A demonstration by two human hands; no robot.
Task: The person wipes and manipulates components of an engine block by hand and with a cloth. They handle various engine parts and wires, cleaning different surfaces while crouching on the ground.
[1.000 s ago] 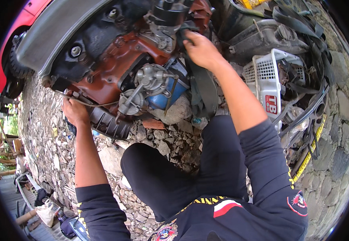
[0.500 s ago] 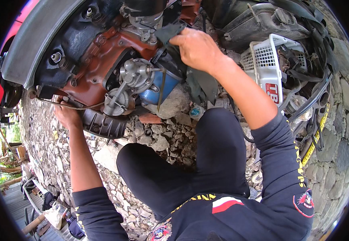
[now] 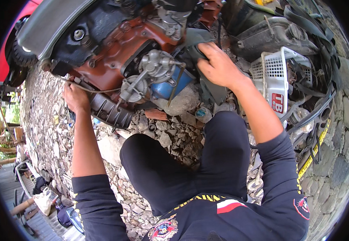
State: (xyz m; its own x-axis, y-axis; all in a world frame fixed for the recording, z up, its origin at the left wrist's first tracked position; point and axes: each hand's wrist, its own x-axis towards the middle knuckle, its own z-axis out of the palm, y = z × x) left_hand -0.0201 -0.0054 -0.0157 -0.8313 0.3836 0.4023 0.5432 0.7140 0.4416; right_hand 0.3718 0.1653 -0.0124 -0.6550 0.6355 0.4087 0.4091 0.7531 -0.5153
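A large engine block (image 3: 100,74), painted red-brown and black, lies on the stony ground in front of me. My right hand (image 3: 218,66) grips a dark grey-green cloth (image 3: 212,90) at the engine's right side, and its loose end hangs down. Left of the cloth are a blue cylinder like an oil filter (image 3: 167,87) and a silver metal fitting (image 3: 157,64). My left hand (image 3: 76,97) is closed round the engine's lower left edge, beside a dark finned casing (image 3: 110,110). Its fingertips are partly hidden. A thin hose (image 3: 98,90) crosses just above the casing.
To the right stands a white plastic basket (image 3: 276,94) of metal parts, with a dirty tank (image 3: 274,40) behind it and straps and pipes alongside. A stone wall (image 3: 339,132) borders that side. Rubble (image 3: 164,138) and a plastic cup (image 3: 202,114) lie by my knees.
My right hand has drawn the cloth down and slightly nearer me, away from the upper engine fittings. My left hand keeps its place on the engine's edge. The whole view has shifted a little.
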